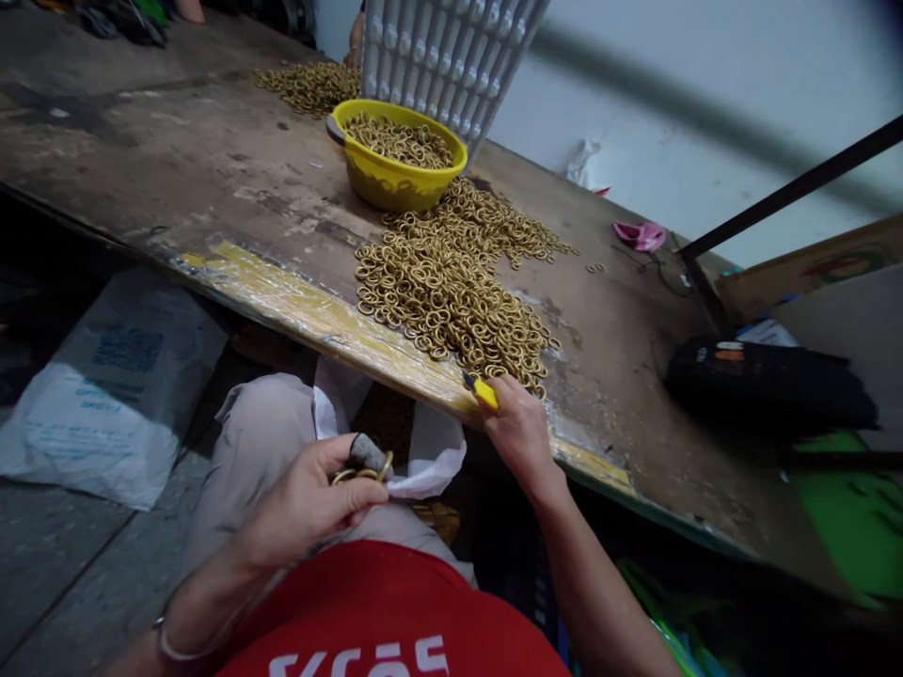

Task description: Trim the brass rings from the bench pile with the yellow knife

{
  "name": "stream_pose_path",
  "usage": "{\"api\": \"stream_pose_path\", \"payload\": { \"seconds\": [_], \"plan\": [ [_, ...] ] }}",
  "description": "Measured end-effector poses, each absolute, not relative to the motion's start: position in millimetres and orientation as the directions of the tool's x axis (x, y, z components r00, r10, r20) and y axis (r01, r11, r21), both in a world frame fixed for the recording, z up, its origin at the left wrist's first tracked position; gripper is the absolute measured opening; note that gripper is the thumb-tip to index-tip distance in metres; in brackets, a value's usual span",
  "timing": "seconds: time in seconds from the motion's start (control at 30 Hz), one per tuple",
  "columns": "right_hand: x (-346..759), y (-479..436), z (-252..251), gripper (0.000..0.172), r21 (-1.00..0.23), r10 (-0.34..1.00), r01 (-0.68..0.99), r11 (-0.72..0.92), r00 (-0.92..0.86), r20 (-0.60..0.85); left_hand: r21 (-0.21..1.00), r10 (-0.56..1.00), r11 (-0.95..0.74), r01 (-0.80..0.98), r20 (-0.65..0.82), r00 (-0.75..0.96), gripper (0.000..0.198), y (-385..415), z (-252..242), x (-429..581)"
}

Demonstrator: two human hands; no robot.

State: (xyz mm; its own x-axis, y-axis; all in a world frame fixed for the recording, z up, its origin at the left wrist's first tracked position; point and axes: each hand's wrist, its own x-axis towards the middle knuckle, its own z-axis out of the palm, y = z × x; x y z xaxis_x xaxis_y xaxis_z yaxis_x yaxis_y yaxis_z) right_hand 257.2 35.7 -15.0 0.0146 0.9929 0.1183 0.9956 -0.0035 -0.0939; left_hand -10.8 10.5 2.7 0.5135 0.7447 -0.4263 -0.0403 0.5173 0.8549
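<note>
Several brass-coloured rings (363, 473) are held in my left hand (321, 494), above my lap. Dark grey wrapping covers one finger of that hand. My right hand (518, 423) is closed around a yellow utility knife (483, 391) at the table's front edge, the knife's dark tip pointing left. Just beyond it, a large heap of brass rings (451, 291) spreads over the table. Below, between my knees, a white bag (430, 461) hangs open next to my left hand, and its contents are dark and hard to make out.
A yellow basin (395, 188) full of rings stands behind the heap, before a ribbed grey plastic panel (437, 66). Another person's hand (355, 42) shows by a farther ring pile (310, 86). A black bag (762, 385) lies right; a white sack (105, 385) is on the floor left.
</note>
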Motion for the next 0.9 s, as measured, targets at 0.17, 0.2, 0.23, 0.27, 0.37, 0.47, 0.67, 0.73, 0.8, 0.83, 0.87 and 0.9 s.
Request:
{"api": "stream_pose_path", "payload": {
  "seconds": [0.17,0.2,0.23,0.27,0.37,0.47,0.67,0.73,0.8,0.83,0.87,0.9],
  "plan": [
    [266.3,52.8,-15.3,0.025,0.058,0.998,0.998,0.040,-0.037,-0.047,0.788,0.769,0.563,-0.248,-0.390,0.507,0.027,22.2,-19.1,-0.5],
    [266.0,55.3,-15.2,0.024,0.085,0.996,0.995,0.049,-0.043,-0.072,0.762,0.759,0.575,-0.298,-0.360,0.543,0.028,23.3,-22.2,-0.4],
    [265.6,57.5,-14.8,0.021,0.101,0.995,0.993,0.059,-0.050,-0.087,0.726,0.742,0.596,-0.343,-0.335,0.581,0.028,23.9,-24.9,-0.9],
    [264.7,59.3,-14.0,0.017,0.096,0.994,0.993,0.068,-0.059,-0.089,0.685,0.724,0.621,-0.381,-0.315,0.614,0.029,24.4,-27.4,-1.6],
    [257.1,60.9,-9.9,0.005,-0.131,0.997,0.989,0.074,-0.077,-0.018,0.592,0.701,0.672,-0.444,-0.315,0.640,0.029,25.1,-33.2,-1.6],
    [237.5,54.9,-6.2,0.015,-0.688,0.998,0.725,-0.005,-0.037,-0.047,0.609,0.722,0.667,-0.429,-0.389,0.572,0.033,25.3,-34.1,2.7],
    [189.6,34.0,-11.2,0.030,-0.830,0.850,-0.209,-0.518,-0.232,-0.473,0.808,0.845,0.478,-0.345,-0.316,0.431,0.035,18.2,-26.2,6.2],
    [181.3,29.5,-13.7,0.031,-0.734,0.798,-0.320,-0.599,-0.308,-0.518,0.881,0.886,0.393,-0.264,-0.286,0.364,0.032,13.6,-24.3,5.5],
    [176.2,26.7,-14.7,0.033,-0.657,0.756,-0.375,-0.654,-0.374,-0.538,0.924,0.907,0.342,-0.172,-0.276,0.318,0.025,9.2,-22.9,5.7],
    [174.1,25.8,-14.8,0.034,-0.636,0.745,-0.390,-0.666,-0.390,-0.541,0.938,0.915,0.322,-0.127,-0.274,0.296,0.021,7.2,-22.3,6.2],
    [172.2,25.1,-14.5,0.034,-0.627,0.741,-0.395,-0.671,-0.398,-0.541,0.950,0.925,0.300,-0.084,-0.268,0.268,0.017,5.4,-21.9,6.7],
    [170.3,24.4,-14.1,0.035,-0.630,0.743,-0.395,-0.668,-0.396,-0.539,0.960,0.937,0.277,-0.046,-0.259,0.233,0.013,3.9,-21.6,7.1]
  ]
}}
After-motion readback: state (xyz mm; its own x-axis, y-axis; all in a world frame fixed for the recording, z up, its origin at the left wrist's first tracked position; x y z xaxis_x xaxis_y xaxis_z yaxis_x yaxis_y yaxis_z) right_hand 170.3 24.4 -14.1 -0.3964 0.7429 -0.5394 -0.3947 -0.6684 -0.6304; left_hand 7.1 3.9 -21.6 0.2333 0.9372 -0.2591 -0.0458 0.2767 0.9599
